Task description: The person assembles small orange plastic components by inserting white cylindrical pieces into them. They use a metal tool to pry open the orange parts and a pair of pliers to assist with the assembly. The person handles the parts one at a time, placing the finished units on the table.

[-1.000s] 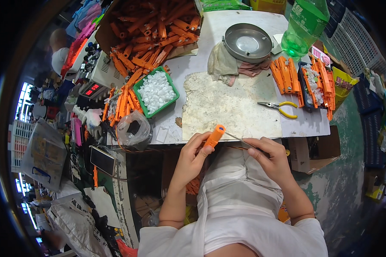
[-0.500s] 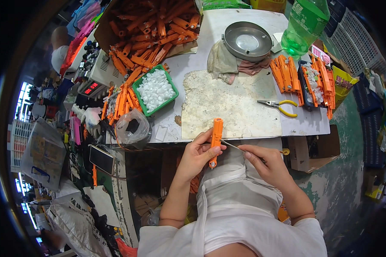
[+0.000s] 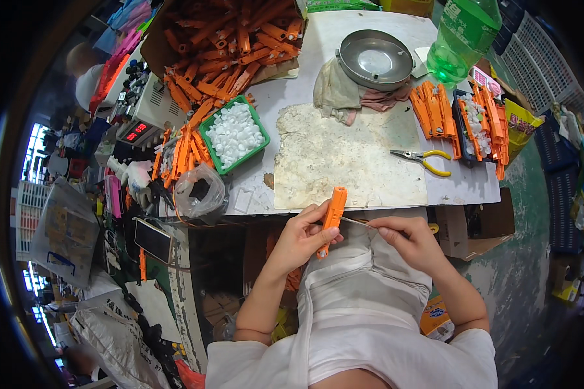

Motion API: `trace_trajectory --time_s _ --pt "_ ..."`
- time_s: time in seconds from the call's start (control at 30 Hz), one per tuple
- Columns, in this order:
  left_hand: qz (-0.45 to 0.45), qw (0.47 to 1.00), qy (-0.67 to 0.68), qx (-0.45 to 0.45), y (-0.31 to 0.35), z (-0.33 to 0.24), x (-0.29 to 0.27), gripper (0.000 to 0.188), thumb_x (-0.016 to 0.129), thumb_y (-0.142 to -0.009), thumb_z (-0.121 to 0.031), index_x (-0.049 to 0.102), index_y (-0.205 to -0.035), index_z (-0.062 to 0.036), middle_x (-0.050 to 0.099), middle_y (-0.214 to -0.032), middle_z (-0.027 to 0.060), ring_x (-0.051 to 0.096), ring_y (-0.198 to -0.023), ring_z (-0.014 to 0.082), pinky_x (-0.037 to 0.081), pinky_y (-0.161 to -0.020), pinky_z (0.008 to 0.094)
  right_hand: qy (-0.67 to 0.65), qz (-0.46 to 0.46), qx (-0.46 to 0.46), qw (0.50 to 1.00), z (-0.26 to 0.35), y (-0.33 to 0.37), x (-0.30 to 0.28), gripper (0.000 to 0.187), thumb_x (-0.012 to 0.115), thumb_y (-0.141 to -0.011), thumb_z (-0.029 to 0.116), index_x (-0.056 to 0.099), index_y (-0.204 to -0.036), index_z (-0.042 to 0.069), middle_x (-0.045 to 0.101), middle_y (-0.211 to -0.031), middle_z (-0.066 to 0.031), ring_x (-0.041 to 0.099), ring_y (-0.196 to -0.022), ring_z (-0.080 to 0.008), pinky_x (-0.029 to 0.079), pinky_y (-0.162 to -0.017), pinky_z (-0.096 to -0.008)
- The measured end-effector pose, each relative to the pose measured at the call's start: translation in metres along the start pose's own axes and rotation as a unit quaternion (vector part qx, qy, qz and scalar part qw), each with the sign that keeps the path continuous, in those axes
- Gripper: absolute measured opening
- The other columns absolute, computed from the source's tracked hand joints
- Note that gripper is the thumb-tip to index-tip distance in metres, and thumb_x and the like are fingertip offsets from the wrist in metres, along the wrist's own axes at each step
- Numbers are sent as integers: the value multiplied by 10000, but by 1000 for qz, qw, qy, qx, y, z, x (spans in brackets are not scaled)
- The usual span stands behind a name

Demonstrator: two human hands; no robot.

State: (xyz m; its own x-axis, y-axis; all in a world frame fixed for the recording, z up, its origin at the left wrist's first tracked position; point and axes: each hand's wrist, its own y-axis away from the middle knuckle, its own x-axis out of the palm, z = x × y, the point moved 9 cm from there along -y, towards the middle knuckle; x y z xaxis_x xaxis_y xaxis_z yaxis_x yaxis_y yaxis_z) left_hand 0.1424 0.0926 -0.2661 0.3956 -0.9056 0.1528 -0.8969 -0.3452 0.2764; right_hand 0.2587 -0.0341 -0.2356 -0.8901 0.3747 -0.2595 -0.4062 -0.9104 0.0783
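The orange plastic piece (image 3: 331, 217) stands nearly upright just off the bench's (image 3: 318, 45) near edge, gripped in the left hand (image 3: 302, 238). The right hand (image 3: 405, 238) pinches a thin metal strip (image 3: 357, 222) whose tip meets the piece. Judging by the heaped box (image 3: 227, 39) at the far left corner against the short finished rows (image 3: 435, 113) at right, most work remains.

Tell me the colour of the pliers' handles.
Yellow, on the pliers in the head view.

Single head fisheye, looking steeply down, close over hands and worktable (image 3: 344, 58).
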Motion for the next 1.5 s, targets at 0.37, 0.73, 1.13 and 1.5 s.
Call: trace_trajectory --time_s 0.37,0.73,1.13,1.5 --pt "-32 994 100 35 -10 -3 2 593 618 -892 -89 328 -1391 49 538 -1103 94 644 -868 168 527 -753 250 426 -121 -284 850 57 22 15 462 651 -675 -4 621 -1132 56 456 -618 -25 481 -485 -154 381 -447 -316" --pt "-70 979 171 91 -18 -7 -3 498 614 -896 -149 400 -1296 55 589 -1039 128 657 -936 258 561 -690 296 171 -54 -126 976 35 11 1 227 603 -850 67 646 -1072 44 647 -769 -116 606 -602 -252 466 -536 -337" --pt "-73 978 159 111 -19 -11 -1 473 606 -902 -115 384 -1282 57 526 -1092 108 651 -950 241 543 -773 305 200 -14 -73 977 41 9 0 217 602 -852 78 658 -1058 40 660 -797 -136 629 -668 -264 482 -586 -337" --pt "-83 987 86 112 -17 -14 10 463 604 -899 -102 386 -1274 60 491 -1098 98 647 -936 227 536 -791 306 184 42 -80 979 31 -5 -12 288 606 -773 44 662 -1055 44 632 -740 -103 619 -624 -193 477 -583 -304"
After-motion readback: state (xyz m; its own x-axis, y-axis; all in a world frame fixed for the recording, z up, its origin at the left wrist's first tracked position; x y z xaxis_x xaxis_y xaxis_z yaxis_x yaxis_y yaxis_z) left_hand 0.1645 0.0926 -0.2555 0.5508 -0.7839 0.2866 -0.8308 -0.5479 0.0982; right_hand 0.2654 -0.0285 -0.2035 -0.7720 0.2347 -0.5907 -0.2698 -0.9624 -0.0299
